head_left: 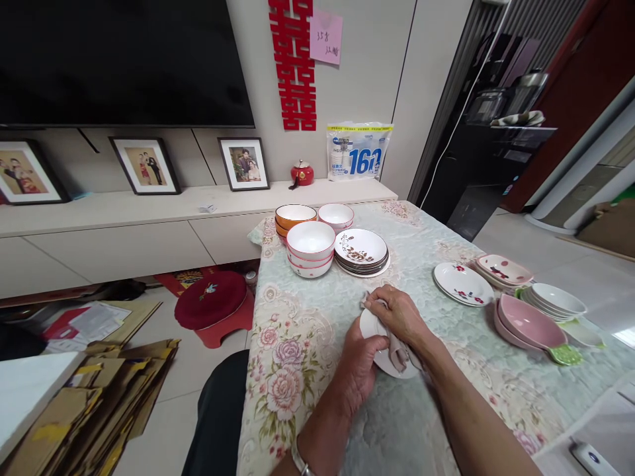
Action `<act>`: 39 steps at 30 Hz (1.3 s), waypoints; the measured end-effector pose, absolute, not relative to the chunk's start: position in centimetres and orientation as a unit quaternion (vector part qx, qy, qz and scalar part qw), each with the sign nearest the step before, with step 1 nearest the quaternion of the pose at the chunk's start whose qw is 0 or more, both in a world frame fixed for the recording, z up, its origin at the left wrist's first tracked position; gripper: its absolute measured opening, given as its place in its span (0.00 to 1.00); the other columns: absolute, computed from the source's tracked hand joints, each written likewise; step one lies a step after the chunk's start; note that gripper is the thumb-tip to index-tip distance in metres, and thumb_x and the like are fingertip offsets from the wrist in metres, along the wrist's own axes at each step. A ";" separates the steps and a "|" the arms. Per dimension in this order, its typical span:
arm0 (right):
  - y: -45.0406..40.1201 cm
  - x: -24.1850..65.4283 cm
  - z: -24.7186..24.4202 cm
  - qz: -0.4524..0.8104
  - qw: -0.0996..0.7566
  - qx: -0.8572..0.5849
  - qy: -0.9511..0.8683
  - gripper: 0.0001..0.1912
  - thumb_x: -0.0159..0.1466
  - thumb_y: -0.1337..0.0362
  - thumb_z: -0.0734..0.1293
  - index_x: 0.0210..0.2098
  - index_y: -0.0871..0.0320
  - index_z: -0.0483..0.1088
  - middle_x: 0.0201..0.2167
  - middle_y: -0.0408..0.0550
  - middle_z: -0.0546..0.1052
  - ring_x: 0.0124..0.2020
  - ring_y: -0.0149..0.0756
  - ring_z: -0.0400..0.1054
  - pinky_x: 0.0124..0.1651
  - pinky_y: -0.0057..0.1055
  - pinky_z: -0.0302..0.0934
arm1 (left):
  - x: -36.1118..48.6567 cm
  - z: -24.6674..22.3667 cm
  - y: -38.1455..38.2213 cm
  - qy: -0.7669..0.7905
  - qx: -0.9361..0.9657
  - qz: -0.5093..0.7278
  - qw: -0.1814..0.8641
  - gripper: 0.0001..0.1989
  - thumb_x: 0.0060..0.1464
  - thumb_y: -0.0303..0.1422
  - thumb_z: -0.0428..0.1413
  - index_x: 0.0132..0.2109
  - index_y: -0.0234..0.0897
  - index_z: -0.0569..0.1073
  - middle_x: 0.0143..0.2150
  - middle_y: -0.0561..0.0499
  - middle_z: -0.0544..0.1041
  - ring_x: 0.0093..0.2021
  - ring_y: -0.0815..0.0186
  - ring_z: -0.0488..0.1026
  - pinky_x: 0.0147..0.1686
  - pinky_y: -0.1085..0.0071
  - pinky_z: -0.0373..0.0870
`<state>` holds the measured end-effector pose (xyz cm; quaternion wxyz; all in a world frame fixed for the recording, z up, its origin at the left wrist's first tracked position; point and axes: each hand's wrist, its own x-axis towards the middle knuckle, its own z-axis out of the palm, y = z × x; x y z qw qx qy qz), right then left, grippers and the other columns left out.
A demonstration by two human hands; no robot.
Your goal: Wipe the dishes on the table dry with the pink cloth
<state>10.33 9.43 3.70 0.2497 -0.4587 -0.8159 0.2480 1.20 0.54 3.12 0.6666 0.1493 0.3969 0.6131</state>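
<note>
My left hand [358,365] grips the left rim of a white plate [370,323] with the thumb over its face. The plate is tilted just above the table, and part of it is covered. My right hand [398,313] is closed on a greyish-pink cloth [397,354], which it presses against the plate's far side. A fold of cloth hangs over the plate's lower part. Beyond the hands are a stack of dark-edged plates [361,246] with brown flowers and a stack of white bowls [311,240] with pink rims.
Orange bowls [296,213] and another white bowl [336,215] stand at the back. To the right sit flowered plates [463,283], pink leaf-shaped dishes [528,320], small white bowls [558,299] and a spotted dish [505,268]. A red stool [212,301] stands left of the table [317,370].
</note>
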 end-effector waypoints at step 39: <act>9.0 10.6 4.4 0.195 0.237 -0.412 -0.858 0.06 0.62 0.66 0.63 0.31 0.56 0.72 0.31 0.46 0.75 0.35 0.36 0.68 0.39 0.30 0.58 | 0.1 1.8 1.4 0.310 0.058 0.720 0.618 0.25 0.46 0.38 0.65 0.51 0.33 0.72 0.44 0.42 0.80 0.49 0.54 0.76 0.49 0.62 0.70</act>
